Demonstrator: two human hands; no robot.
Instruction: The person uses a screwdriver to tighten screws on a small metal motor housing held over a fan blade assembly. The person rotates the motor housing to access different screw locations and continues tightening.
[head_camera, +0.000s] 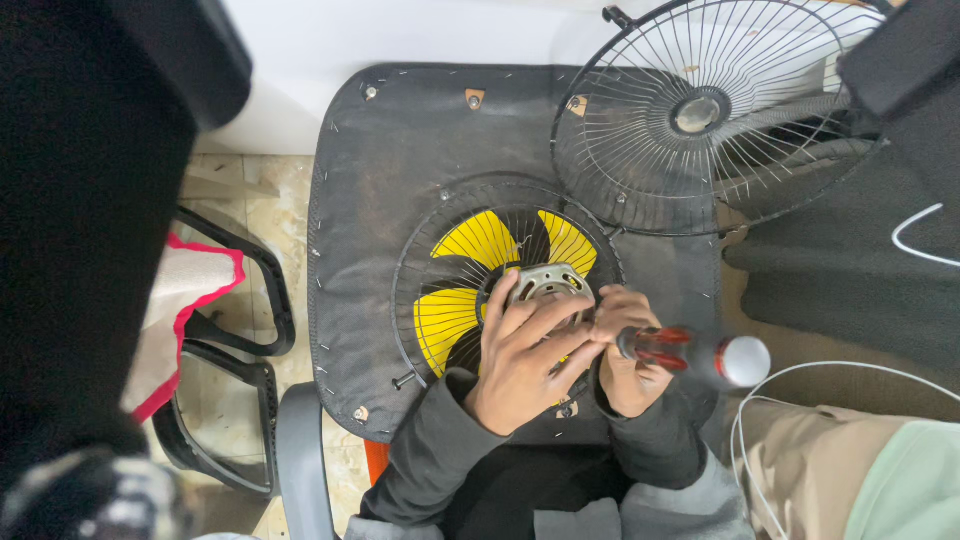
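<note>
A fan with yellow blades (470, 270) lies inside a black wire rear guard (405, 290) on a dark padded board (400, 140). A grey motor housing (547, 281) sits at the fan's centre. My left hand (520, 360) lies over the housing with its fingers spread across it. My right hand (625, 345) grips a screwdriver (700, 355) with a red and black handle and a grey cap, its tip hidden under my fingers near the housing.
The detached front wire guard (700, 110) leans at the upper right. A white cable (760, 400) loops beside my right leg. A black chair frame (250, 320) with red-trimmed cloth (190, 300) stands to the left on the tiled floor (250, 190).
</note>
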